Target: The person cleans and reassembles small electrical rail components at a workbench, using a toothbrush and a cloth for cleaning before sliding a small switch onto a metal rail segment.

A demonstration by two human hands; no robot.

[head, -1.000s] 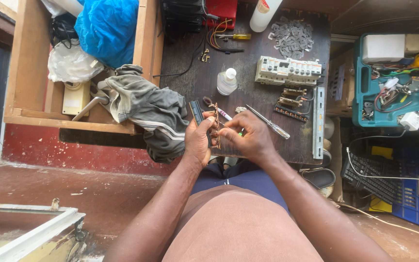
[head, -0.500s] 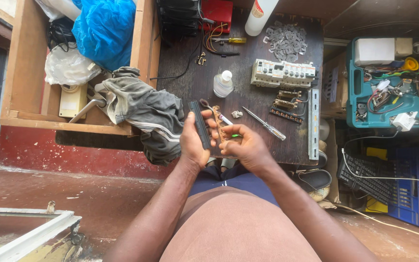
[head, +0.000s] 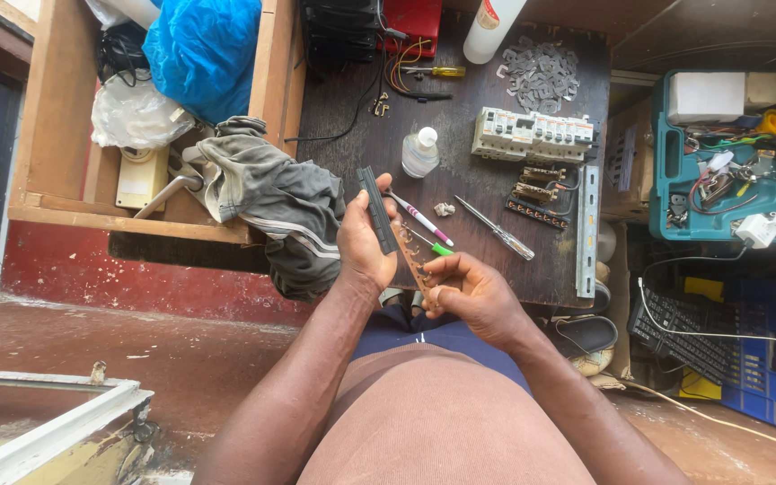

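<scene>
L hand (head: 365, 242) grips comb strip (head: 377, 208), R hand (head: 471, 292) pinching

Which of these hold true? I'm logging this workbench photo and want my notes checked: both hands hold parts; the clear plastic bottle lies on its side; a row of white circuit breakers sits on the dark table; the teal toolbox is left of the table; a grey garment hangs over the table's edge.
1. Both hands hold parts: true. The left hand grips a dark ridged strip; the right hand pinches a copper-coloured toothed bar.
2. The clear plastic bottle lies on its side: false, it stands upright.
3. White circuit breakers sit on the dark table: true.
4. The teal toolbox is left of the table: false, it is to the right.
5. A grey garment hangs over the table's edge: true.
</scene>
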